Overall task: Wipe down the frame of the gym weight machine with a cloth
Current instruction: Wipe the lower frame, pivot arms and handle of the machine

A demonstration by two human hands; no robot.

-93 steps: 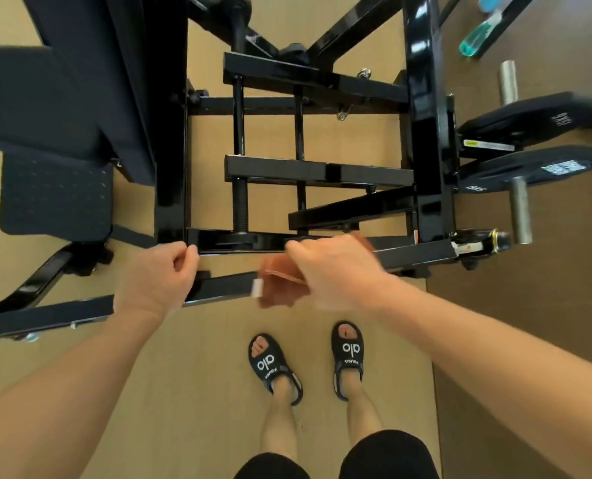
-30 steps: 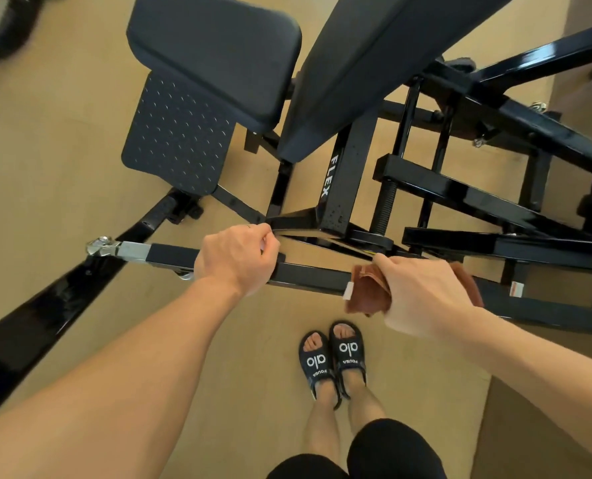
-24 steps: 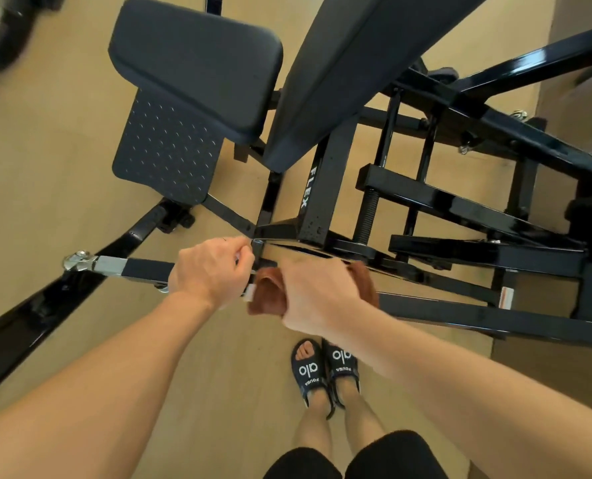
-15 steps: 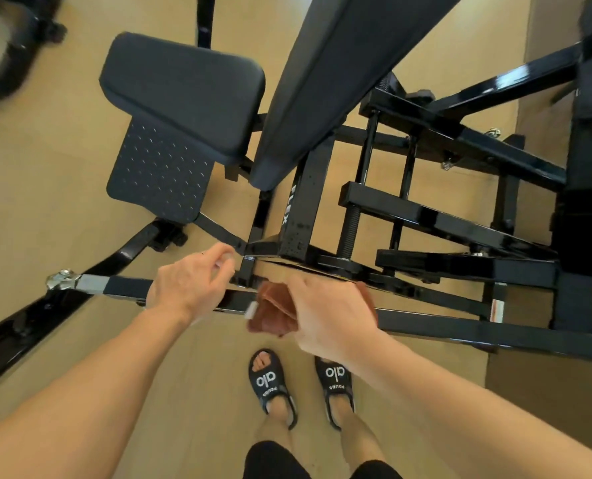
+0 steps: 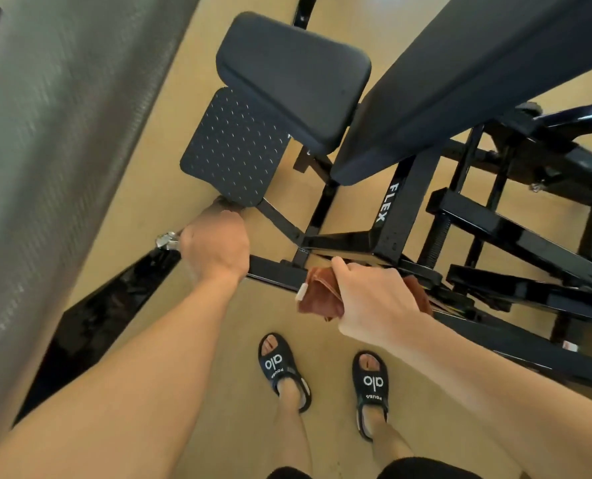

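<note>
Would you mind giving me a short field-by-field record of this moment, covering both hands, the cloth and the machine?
left hand: closed around the black frame bar, near its metal end fitting
right hand: holding the cloth against the same bar
cloth: reddish-brown, bunched, white tag showing
machine: black frame, padded seat, textured foot plate, upright marked FLEX
floor: tan
feet: black sandals, standing below the bar

- The rust-brown cloth (image 5: 322, 295) is lying bunched on a low bar, its white tag hanging off the left end.
- The glossy black frame (image 5: 515, 236) is standing on tan flooring, "FLEX" lettered on one post.
</note>
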